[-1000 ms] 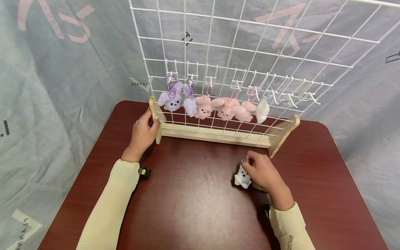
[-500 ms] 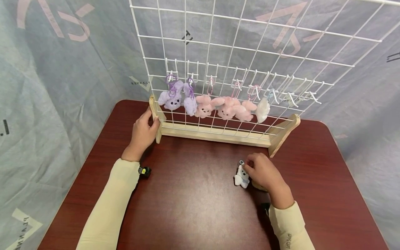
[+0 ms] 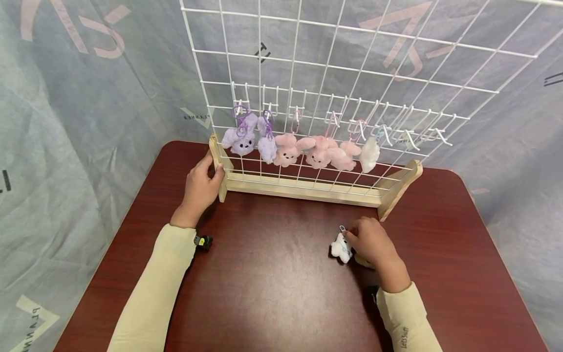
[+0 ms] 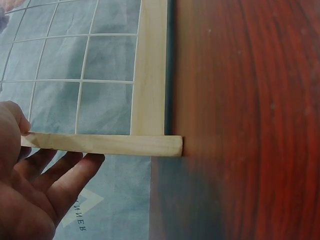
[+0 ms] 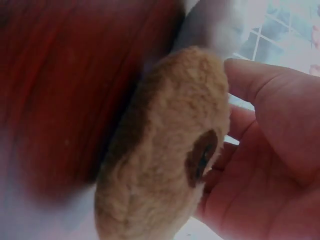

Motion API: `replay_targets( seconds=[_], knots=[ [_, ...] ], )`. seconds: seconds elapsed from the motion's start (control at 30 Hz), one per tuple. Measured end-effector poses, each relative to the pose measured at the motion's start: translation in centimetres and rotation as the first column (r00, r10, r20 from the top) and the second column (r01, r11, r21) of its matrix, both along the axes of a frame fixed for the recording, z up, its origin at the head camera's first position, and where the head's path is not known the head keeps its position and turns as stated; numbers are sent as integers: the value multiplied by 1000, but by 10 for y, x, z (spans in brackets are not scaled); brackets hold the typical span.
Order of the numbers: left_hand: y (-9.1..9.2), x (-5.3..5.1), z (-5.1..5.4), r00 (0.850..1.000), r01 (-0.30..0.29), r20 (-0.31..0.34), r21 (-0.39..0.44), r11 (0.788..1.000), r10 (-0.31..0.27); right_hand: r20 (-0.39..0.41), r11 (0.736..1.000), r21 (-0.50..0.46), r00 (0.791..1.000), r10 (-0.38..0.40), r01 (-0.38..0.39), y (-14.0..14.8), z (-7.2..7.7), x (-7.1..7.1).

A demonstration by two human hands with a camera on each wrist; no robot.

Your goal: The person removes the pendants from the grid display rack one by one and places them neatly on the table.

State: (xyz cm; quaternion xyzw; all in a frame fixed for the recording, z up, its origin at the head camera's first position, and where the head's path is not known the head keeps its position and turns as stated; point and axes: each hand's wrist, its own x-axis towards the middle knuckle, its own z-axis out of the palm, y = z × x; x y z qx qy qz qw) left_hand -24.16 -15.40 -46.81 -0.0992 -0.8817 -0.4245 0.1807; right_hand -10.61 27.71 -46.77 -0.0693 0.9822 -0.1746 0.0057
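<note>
My left hand (image 3: 202, 188) grips the left wooden end piece (image 3: 222, 188) of the rack; in the left wrist view the thumb and fingers lie on either side of that wooden piece (image 4: 110, 144). On the table at the right, my right hand (image 3: 371, 242) has its fingertips at the upper part of a small white plush (image 3: 341, 248) with a metal clip (image 3: 342, 228). A tan plush (image 3: 364, 262) lies partly under this hand; it looms large, a tan furry shape (image 5: 165, 145) beside the palm, in the right wrist view.
White wire grid (image 3: 308, 63) stands at the back on a wooden base bar (image 3: 303, 191). From its hooks hang purple plushes (image 3: 243, 142), pink plushes (image 3: 288, 150) and a white one (image 3: 369, 155); hooks (image 3: 411, 139) at the right hold nothing. Grey cloth surrounds the table (image 3: 264, 293).
The white plush has turned slightly under my right fingertips, its face now less visible, and my right hand has shifted a little toward me. My left hand holds the same place.
</note>
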Motion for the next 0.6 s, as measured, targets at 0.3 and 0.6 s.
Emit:
replay_targets(
  seconds=[0.3, 0.6],
  knots=[
    [0, -1, 1, 1000, -3, 4, 11, 1000, 3, -173, 985, -91, 972, -161, 147, -4, 21, -13],
    [1, 1, 1, 1000, -9, 13, 15, 1000, 9, -442, 834, -523, 781, -442, 177, -14, 69, -28]
  ],
)
